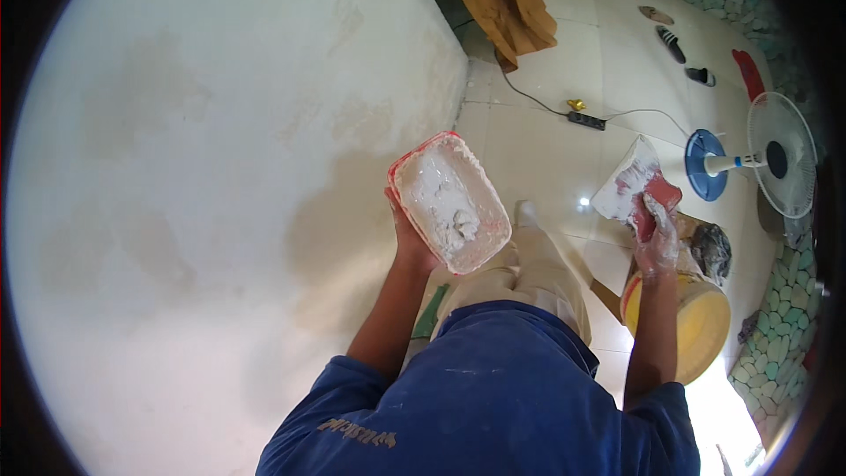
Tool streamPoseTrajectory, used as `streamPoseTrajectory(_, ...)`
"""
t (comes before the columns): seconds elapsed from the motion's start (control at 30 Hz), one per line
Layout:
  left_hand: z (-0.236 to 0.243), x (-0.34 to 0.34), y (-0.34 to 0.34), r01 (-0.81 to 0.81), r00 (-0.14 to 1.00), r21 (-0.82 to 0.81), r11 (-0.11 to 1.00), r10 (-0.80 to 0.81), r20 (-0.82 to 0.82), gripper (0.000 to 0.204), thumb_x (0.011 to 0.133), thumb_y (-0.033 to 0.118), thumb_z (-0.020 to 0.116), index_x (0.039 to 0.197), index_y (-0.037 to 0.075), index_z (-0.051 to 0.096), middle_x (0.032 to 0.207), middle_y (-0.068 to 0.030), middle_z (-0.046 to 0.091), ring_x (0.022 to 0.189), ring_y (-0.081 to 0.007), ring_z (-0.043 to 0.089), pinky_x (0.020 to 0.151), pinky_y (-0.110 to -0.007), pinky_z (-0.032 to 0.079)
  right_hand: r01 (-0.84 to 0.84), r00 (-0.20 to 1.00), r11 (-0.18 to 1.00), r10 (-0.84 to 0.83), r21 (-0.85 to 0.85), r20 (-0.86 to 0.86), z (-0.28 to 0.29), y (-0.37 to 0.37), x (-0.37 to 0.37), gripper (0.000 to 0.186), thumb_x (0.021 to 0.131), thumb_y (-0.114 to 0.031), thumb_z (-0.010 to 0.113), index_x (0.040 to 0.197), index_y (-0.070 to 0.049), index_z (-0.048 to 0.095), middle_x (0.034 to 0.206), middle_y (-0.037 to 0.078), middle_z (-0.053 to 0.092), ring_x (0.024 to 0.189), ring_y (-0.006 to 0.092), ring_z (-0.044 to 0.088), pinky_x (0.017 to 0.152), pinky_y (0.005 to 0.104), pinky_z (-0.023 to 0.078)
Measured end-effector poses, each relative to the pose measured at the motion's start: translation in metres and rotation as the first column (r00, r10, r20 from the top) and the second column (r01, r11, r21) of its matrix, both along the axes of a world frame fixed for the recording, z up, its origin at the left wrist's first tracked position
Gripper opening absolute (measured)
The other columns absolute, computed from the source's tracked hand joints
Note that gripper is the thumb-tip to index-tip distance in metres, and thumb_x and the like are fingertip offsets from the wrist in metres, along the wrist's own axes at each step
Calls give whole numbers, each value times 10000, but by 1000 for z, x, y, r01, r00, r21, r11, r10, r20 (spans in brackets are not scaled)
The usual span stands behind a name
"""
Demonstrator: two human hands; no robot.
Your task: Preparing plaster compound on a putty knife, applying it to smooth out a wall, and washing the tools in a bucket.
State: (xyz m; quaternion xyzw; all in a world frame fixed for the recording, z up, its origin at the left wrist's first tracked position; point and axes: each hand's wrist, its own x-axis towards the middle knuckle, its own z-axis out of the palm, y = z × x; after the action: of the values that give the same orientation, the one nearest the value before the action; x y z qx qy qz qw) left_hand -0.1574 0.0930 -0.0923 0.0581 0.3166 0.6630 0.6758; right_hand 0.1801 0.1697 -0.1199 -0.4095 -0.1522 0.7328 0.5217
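Note:
My left hand (405, 234) grips a red-rimmed rectangular plastic tub (483, 200), which holds wet white paste with a lumpy heap toward its lower end. Out to the right, apart from the tub, my right hand (656, 242) is closed on a red putty scraper (636, 176) whose wide, flat face is smeared with white paste. My fingers and wrist on that side are coated white. Below that hand stands a yellow bucket (701, 330), partly behind my forearm, with a crumpled dark plastic bag (711, 254) beside it.
A white wall (159, 167) fills the left. On the tiled floor (529, 141) are a power strip (587, 121) with cords, slippers (670, 43) and a standing fan (705, 164). Brown sheeting (493, 0) hangs at the top; green pebble stonework (773, 344) edges the right.

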Motion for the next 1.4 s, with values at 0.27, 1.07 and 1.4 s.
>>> streamPoseTrajectory(0.27,19,73,-182,-60,998,170,984,65,-21,1019,636,815,467,1384,143,298,1389,-82,364,1245,-299,387,1011,-487,351,-192,860,914,-18,356,510,144,-236,4,297,787,23,621,1079,27,568,966,113,625,800,144,623,688,251,519)
streamPoseTrajectory(1.07,85,533,-225,246,969,438,865,-233,-84,1150,560,894,377,1400,120,246,1421,-118,309,1294,-310,325,1054,-480,293,-453,750,772,59,446,659,203,-351,367,325,855,-53,571,1166,36,535,1059,125,629,923,146,594,828,277,474)
streamPoseTrajectory(1.4,88,595,-226,204,977,401,893,-157,-147,1026,633,848,396,1378,149,304,1390,-76,358,1267,-268,356,1045,-459,301,-405,805,821,112,401,583,191,-358,436,259,877,-88,567,1105,35,574,1022,89,638,894,108,572,802,261,462)
